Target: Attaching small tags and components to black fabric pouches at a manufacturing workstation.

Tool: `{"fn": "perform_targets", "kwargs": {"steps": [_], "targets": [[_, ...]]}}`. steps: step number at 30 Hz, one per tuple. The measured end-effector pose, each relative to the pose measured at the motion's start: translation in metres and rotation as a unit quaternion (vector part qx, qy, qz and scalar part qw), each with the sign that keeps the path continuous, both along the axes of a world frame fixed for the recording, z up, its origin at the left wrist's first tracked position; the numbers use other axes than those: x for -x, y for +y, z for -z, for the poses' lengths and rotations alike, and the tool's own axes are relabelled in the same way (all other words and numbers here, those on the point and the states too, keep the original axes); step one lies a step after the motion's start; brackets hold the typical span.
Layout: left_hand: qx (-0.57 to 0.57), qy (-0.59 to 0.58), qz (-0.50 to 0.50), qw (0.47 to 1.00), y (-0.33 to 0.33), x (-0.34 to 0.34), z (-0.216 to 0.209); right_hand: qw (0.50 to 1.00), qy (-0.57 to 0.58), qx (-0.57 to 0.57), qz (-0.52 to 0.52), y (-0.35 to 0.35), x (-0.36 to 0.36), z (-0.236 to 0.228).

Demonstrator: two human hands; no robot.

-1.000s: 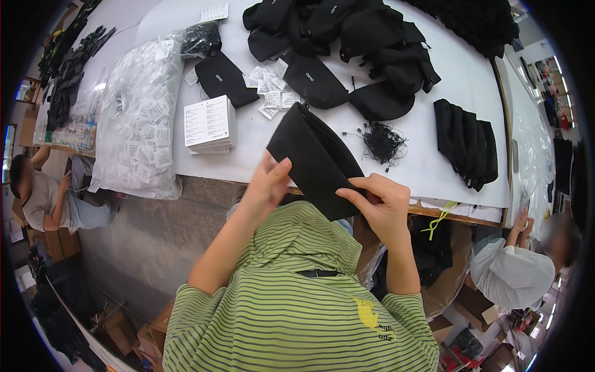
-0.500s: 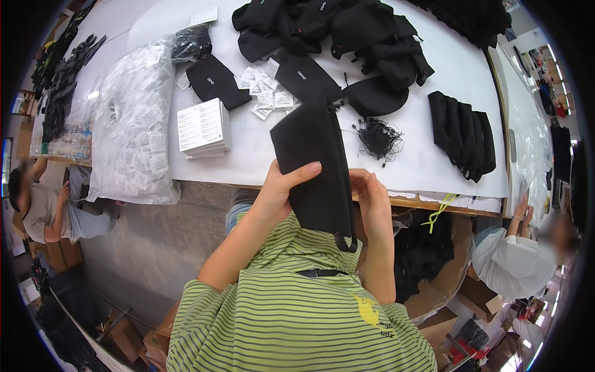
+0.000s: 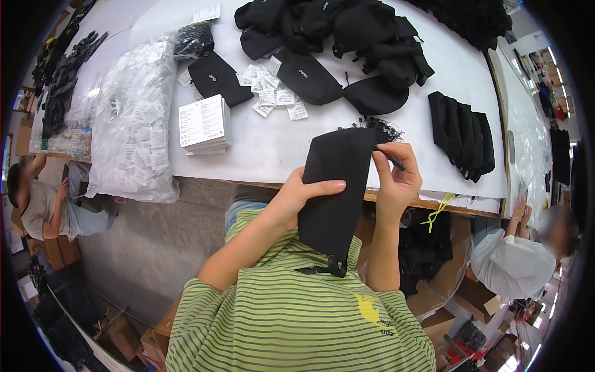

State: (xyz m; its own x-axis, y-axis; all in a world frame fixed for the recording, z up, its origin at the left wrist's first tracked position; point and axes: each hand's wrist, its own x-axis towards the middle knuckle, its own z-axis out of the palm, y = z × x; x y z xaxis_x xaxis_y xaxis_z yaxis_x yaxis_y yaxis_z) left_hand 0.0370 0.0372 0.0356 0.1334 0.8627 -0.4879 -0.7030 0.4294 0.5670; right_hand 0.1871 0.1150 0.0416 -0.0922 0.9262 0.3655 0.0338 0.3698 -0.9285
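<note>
A flat black fabric pouch (image 3: 338, 170) is held upright before me at the table's front edge. My left hand (image 3: 296, 197) grips its left side, thumb lying across the face and the other fingers hidden behind. At the pouch's upper right edge, my right hand (image 3: 398, 180) pinches a short, narrow black strip (image 3: 392, 159), perhaps a zipper pull. A small black strap loop (image 3: 336, 265) hangs from the pouch's lower end. Just behind the pouch, partly covered by it, lies a tangle of thin black cords (image 3: 385, 129).
Beyond lie loose white labels (image 3: 266, 93), a stack of white printed cards (image 3: 204, 127) and a pile of black pouches (image 3: 372, 37). More pouches (image 3: 462, 136) lie overlapped at right. A clear bag of labels (image 3: 133, 124) overhangs the left edge. Two people sit at the sides.
The pouch has come down and to the right, its broad face turned more toward me. My right hand has risen from beside it to its upper right edge and now pinches the strip.
</note>
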Motion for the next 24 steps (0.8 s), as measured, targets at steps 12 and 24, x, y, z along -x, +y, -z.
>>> {"fn": "perform_targets", "kwargs": {"steps": [12, 24], "targets": [[0.047, -0.078, -0.027, 0.995, 0.005, 0.008, 0.0, 0.989, -0.133, -0.06, -0.024, -0.011, -0.002, -0.018], [0.029, -0.215, -0.112, 0.97, 0.011, 0.047, 0.019, 0.937, -0.15, 0.031, -0.313, -0.044, 0.005, -0.041]]}}
